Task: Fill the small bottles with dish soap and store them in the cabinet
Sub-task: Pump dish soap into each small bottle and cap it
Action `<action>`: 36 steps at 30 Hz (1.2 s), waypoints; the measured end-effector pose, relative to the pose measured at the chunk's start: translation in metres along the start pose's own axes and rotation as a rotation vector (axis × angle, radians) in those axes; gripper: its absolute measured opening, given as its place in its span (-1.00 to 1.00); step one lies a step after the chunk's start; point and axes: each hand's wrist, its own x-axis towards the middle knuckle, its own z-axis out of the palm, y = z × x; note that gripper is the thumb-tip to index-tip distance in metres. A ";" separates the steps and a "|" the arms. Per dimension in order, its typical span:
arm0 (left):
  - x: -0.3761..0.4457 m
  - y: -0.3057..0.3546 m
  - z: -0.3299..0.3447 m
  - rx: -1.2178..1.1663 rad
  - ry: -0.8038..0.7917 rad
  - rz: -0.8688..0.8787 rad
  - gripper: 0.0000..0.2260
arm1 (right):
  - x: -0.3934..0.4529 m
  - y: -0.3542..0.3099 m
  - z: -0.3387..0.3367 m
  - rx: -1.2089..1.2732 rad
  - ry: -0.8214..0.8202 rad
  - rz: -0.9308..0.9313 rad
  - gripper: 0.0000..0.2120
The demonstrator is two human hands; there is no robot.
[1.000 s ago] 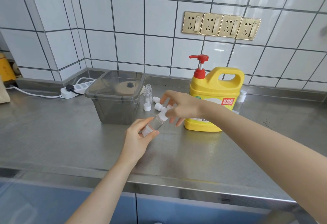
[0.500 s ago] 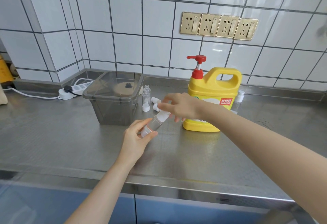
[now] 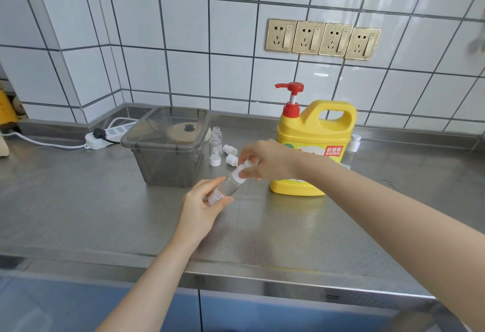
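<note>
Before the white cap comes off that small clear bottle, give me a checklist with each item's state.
1. Left hand grips the small clear bottle: ok.
2. Right hand pinches its white cap: ok.
3. Bottle held upright: not ok, it is tilted.
4. Bottle empty: cannot tell.
5. Yellow dish soap jug with red pump stands upright on the steel counter: ok.
6. Bottle already filled with soap: not ok.

You work on a brushed steel counter [image 3: 105, 213]; glossy white tiles [image 3: 183, 43], smoky translucent plastic box [image 3: 168, 158], glossy yellow plastic jug [image 3: 312, 135], 4 brassy sockets [image 3: 322, 39].
</note>
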 end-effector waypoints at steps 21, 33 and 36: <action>-0.009 0.011 0.008 0.231 0.132 0.088 -0.71 | -0.004 -0.013 0.046 0.670 0.297 0.217 -0.72; -0.022 0.034 0.057 0.284 -0.292 0.051 -0.80 | -0.077 0.047 0.049 0.756 0.447 0.349 -0.70; -0.013 0.029 0.060 0.334 -0.179 -0.019 -0.75 | -0.097 0.074 0.048 0.783 0.538 0.423 -0.72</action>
